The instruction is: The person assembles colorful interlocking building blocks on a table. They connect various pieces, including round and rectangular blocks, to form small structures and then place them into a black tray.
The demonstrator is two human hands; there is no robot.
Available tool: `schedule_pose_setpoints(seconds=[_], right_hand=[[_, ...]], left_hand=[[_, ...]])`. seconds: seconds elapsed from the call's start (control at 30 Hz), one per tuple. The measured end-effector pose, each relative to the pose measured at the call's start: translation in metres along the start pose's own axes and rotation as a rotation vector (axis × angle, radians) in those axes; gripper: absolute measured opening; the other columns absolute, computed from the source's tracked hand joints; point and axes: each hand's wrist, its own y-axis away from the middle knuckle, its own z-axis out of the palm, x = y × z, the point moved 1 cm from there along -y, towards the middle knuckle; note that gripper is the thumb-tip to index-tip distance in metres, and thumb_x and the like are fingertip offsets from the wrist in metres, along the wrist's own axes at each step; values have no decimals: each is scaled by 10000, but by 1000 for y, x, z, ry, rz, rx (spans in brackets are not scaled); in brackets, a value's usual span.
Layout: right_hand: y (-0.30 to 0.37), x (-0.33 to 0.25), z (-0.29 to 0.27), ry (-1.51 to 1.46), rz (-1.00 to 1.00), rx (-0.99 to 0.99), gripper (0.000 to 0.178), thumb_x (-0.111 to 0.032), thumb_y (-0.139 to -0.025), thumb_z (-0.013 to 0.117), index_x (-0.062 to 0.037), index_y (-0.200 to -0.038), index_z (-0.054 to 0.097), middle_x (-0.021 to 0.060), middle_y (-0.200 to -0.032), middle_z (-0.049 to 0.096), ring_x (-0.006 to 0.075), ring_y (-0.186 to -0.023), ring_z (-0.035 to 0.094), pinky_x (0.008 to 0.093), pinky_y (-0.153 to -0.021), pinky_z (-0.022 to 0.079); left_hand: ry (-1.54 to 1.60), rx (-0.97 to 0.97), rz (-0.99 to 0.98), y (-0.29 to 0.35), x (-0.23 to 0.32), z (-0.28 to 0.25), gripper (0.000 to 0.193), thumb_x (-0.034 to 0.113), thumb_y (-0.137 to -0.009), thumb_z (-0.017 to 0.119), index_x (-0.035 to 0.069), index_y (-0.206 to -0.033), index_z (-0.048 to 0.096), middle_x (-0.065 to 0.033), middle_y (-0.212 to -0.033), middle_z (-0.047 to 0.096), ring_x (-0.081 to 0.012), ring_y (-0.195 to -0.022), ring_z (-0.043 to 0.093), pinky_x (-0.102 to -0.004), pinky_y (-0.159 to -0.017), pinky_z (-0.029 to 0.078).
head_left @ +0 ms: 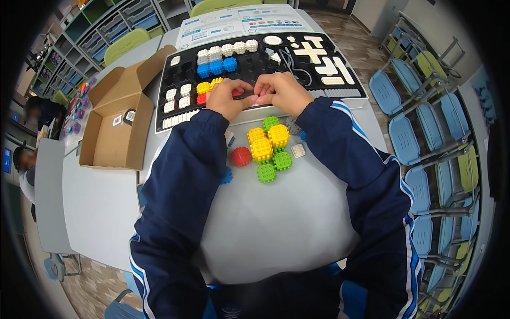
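My left hand and my right hand meet above the near edge of the black parts tray. Both have their fingers bent and closed, the tips touching; whatever they pinch is too small or hidden to make out. Beside my left hand, yellow blocks and red ones sit in the tray, partly covered by it. Nearer to me on the table stands a joined cluster of studded yellow blocks and green blocks. A red ball-shaped piece is just left of it.
Blue blocks and white connector pieces fill other tray slots. A white square piece and a blue gear lie on the table. An opened cardboard box stands left, stacked chairs at right; two people are at far left.
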Motion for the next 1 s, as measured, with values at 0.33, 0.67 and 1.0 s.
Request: schedule_pose_setpoints(seconds=[0.33, 0.67, 1.0], right_hand=[[12, 5, -36, 361, -204, -113, 152, -62, -844, 691, -117, -970, 758, 57, -906, 673, 248, -962, 559, 330, -881, 478], [3, 16, -34, 541, -415, -229, 262, -95, -758, 762, -164, -1012, 765, 48, -1105, 534, 246, -1043, 481, 355, -879, 455], [0, 15, -34, 461, -390, -258, 227, -19, -722, 745, -66, -936, 683, 70, -1023, 555, 248, -839, 628, 361, -720, 534]], left_hand=[[-300, 55, -135, 8, 33, 5, 484, 565, -659, 828, 220, -993, 770, -41, -970, 622, -208, -1002, 567, -374, -865, 381], [-273, 38, -79, 11, 30, 6, 392, 534, -719, 795, 270, -1008, 768, -11, -1076, 596, -225, -1069, 518, -405, -887, 343], [-278, 31, -77, 12, 29, 6, 372, 544, -740, 770, 292, -1013, 765, -8, -1083, 589, -234, -1090, 505, -417, -893, 333]])
